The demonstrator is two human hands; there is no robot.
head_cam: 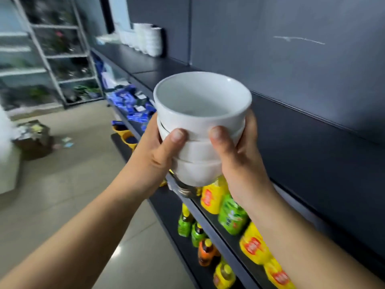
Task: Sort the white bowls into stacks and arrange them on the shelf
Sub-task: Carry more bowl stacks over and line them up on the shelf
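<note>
Thumbs forward, left hand point(157, 152) and right hand point(239, 161) clasp the stack of white bowls point(198, 149). I should lower it level onto the shelf point(150, 65).

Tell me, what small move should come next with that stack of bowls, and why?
Probably lift the stack of white bowls over the edge of the dark shelf and carry it toward the white stacks at its far end. Both the left hand and the right hand grip it in the air at the shelf's front edge, and bare shelf lies before those stacks.
</note>
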